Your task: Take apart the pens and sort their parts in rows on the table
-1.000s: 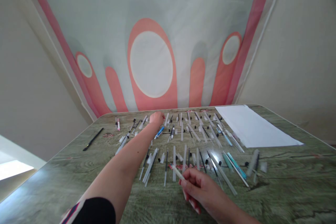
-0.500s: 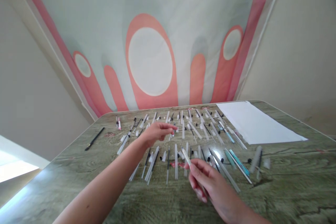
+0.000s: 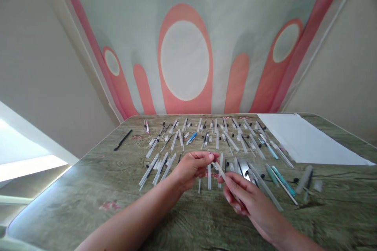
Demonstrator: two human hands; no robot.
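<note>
In my right hand (image 3: 246, 194) a slim white pen (image 3: 220, 171) is gripped, its front end pointing up and to the left. My left hand (image 3: 194, 168) is closed in a pinch right at that front end; whatever small part lies between its fingertips is too hidden to name. Around both hands lie clear pen barrels (image 3: 160, 170), dark refills and small black and whitish parts, spread in rough rows. Beyond my left hand rests a blue pen (image 3: 192, 138). Teal pen pieces (image 3: 283, 180) lie to the right of my right hand.
The wood-patterned table (image 3: 141, 215) carries all of this. White paper (image 3: 312, 141) covers its far right part. A black pen or brush (image 3: 123, 140) and a pink-and-white pen (image 3: 147, 126) lie on the left. A wall with a pink pattern stands behind.
My left hand has come back from over the far rows to the front end of the pen. My right hand still holds the pen. The view has shifted left.
</note>
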